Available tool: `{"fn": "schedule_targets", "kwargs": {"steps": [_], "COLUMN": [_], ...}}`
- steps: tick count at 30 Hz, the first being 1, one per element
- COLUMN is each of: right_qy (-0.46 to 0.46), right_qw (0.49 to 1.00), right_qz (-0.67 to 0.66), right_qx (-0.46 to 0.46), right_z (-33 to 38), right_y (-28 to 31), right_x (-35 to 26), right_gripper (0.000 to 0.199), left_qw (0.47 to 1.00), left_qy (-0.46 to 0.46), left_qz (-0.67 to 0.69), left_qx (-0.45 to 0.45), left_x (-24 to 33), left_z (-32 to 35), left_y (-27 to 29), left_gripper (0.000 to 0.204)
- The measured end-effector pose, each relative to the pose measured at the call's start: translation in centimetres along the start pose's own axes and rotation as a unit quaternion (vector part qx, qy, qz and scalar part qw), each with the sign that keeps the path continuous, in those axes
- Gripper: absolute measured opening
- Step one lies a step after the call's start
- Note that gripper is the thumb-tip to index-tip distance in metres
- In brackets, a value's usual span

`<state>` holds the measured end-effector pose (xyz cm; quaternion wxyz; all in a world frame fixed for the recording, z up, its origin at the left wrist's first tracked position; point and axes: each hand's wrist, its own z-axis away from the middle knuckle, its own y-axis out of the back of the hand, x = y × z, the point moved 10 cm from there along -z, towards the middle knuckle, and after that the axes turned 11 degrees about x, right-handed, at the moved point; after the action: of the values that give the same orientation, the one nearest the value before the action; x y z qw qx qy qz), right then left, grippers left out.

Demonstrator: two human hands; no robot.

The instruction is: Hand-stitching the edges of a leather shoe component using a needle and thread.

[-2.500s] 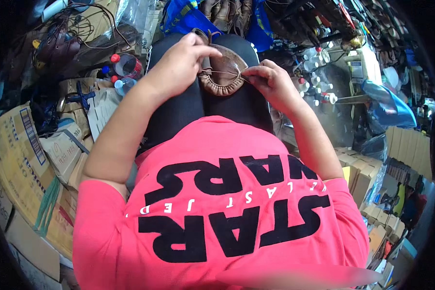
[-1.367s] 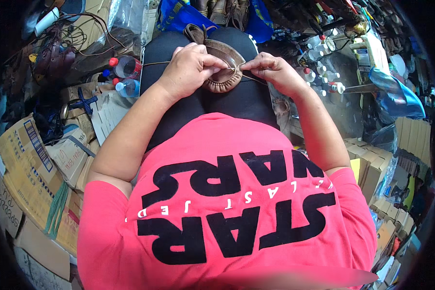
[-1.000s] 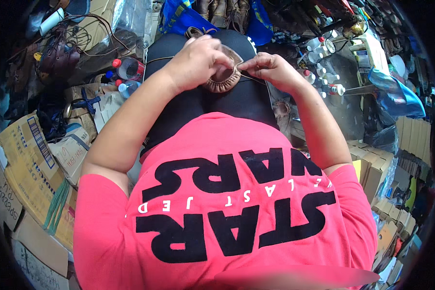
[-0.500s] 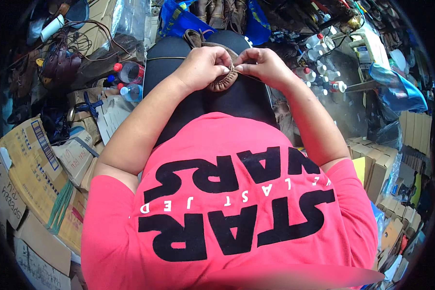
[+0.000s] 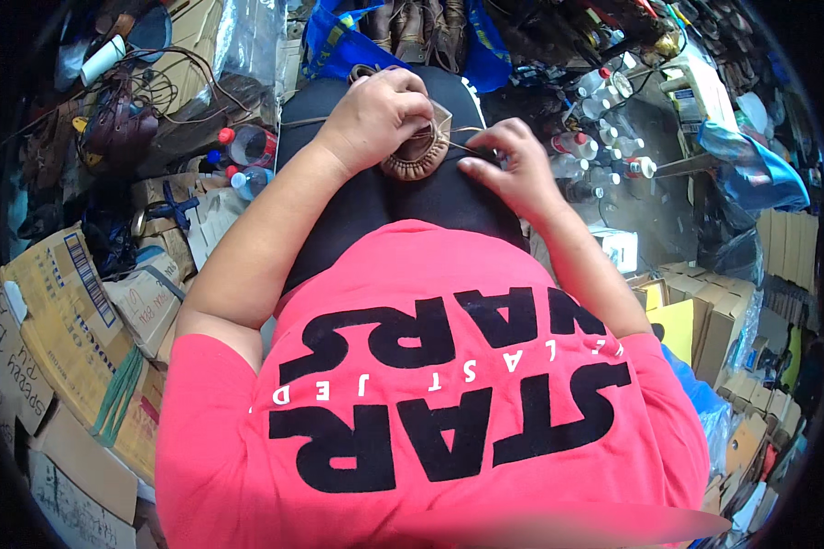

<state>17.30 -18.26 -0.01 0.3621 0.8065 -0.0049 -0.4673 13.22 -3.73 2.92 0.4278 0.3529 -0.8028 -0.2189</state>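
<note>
On my lap lies a brown leather moccasin, its puckered toe pointing toward me. My left hand is closed on its upper side, the fingertips curled over the opening and partly hidden. From the toe's right edge a thin cord runs to my right hand. Thumb and fingers of that hand are bent around the cord, just right of the shoe and apart from it. Whether a needle is on the cord is too small to tell. Another strand crosses my left thigh beside the left hand.
Beyond my knees stands a blue bag with several brown leather shoes. Plastic bottles stand at left, and more bottles at right. Cardboard boxes are stacked at near left, others at right.
My right hand has moved right and slightly down, away from the shoe, drawing the cord out. My left hand has shifted a little up and left, uncovering more of the shoe's toe.
</note>
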Motion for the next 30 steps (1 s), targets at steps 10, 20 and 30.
{"fn": "schedule_targets", "kwargs": {"steps": [10, 20, 30], "right_qy": [-0.312, -0.457, -0.491], "right_qw": [0.794, 0.568, 0.773], "right_qz": [-0.464, -0.681, -0.401], "right_qx": [0.239, 0.076, -0.034], "right_z": [-1.8, 0.6, 5.2], "right_y": [2.7, -2.5, 0.1], "right_x": [9.2, 8.4, 11.9], "right_gripper": [0.035, 0.045, 0.033], "left_qw": [0.978, 0.599, 0.811], "left_qy": [0.031, 0.389, 0.444], "left_qz": [-0.205, 0.694, 0.38], "left_qx": [0.011, 0.094, -0.029], "left_x": [-1.6, -4.6, -6.9], "left_z": [0.8, 2.9, 7.0], "left_y": [5.2, -1.5, 2.8], "left_gripper": [0.007, 0.041, 0.03]}}
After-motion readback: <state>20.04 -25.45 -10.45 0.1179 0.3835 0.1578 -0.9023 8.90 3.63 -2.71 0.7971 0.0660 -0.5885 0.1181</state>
